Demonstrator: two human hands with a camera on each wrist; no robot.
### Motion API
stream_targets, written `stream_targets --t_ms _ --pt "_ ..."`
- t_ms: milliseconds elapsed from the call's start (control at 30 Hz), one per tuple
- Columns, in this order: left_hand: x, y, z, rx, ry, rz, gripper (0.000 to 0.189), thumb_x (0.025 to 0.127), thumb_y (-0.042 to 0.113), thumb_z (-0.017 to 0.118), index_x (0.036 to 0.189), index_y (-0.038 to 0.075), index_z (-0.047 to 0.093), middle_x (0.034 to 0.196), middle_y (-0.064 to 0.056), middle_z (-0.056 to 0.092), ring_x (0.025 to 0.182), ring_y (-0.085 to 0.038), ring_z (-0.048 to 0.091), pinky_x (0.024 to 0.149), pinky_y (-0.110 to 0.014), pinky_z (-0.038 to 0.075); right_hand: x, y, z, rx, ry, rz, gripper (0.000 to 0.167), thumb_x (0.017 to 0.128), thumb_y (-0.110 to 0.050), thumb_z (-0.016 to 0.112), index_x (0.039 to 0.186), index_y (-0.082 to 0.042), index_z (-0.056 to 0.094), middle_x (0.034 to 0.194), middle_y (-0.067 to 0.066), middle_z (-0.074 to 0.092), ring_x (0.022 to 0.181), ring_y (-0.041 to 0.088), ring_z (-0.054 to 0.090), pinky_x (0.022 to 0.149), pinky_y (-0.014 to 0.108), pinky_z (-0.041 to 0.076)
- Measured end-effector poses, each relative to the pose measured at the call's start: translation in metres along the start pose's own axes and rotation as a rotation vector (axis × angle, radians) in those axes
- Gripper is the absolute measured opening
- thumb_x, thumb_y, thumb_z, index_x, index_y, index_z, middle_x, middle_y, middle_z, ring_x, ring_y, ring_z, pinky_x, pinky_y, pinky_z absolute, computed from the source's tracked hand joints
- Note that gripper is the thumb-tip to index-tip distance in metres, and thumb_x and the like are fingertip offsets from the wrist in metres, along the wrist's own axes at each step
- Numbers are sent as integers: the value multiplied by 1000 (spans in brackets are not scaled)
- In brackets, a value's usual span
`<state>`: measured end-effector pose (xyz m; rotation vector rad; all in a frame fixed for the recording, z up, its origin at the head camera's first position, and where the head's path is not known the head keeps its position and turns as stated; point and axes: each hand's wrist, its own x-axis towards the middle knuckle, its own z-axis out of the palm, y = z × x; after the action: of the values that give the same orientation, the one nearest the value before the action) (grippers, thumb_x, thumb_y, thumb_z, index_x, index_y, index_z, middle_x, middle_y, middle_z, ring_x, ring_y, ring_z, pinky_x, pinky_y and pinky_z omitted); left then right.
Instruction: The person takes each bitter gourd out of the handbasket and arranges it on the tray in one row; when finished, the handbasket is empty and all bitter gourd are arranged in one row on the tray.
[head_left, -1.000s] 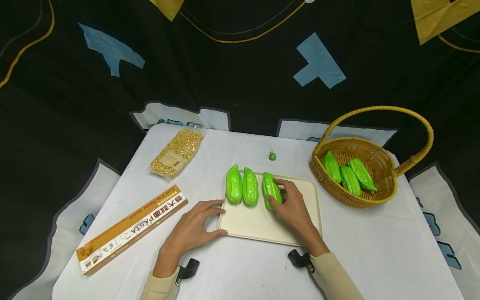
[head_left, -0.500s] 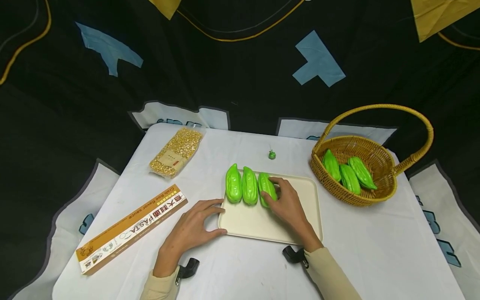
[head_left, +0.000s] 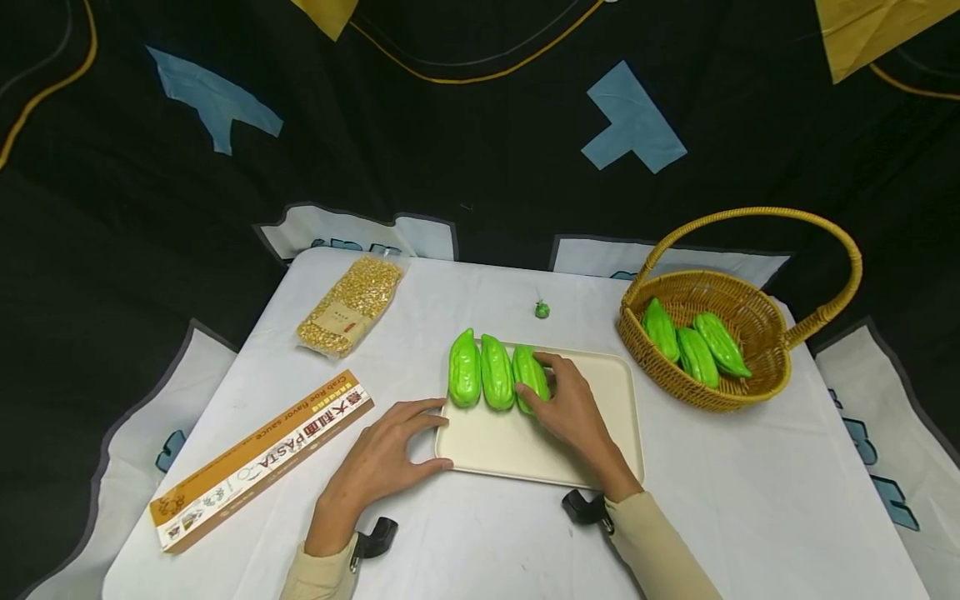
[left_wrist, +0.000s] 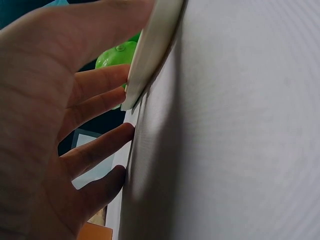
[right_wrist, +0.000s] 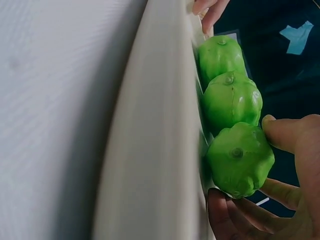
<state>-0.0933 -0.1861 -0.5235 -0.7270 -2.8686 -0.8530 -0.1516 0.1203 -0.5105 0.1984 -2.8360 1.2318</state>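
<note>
Three bright green, ridged bitter melons lie side by side toward the left of a cream tray [head_left: 510, 454] in the head view: the left one [head_left: 464, 369], the middle one [head_left: 497, 372] and the right one [head_left: 528, 372]. My right hand [head_left: 573, 408] holds the right bitter melon, thumb on its near-left side and fingers round its far-right side. That melon [right_wrist: 240, 160] sits against its neighbour in the right wrist view. At the tray's near-left corner, my left hand [head_left: 381, 457] touches the rim with spread, fairly straight fingers; nothing is gripped in it.
A wicker basket [head_left: 637, 340] with three more bitter melons stands at the right, its tall handle arching up. To the left lie a pasta box [head_left: 261, 462] and a bag of yellow kernels [head_left: 352, 305]. Beyond the tray is a small green object [head_left: 542, 310].
My right hand has slid the right bitter melon leftward across the tray until it lies close beside the middle one. The left hand has stayed at the tray's corner.
</note>
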Motion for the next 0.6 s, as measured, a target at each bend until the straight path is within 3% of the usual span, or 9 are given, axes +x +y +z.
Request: stream_targets --t_ms 333,600 --pt "0 -1 1 -1 6 7 59 81 52 94 129 23 77 157 6 59 141 -22 58 114 -44 53 -3 0 -5 -13 -6 31 66 98 -35 81 152 -7 57 133 17 65 105 30 65 87 45 56" --pt "0 -2 0 -1 4 3 60 81 53 93 130 23 77 157 7 58 141 -22 58 113 -44 53 -7 6 -22 13 2 34 64 100 -35 79 152 -9 56 133 19 65 112 34 70 89 50 60"
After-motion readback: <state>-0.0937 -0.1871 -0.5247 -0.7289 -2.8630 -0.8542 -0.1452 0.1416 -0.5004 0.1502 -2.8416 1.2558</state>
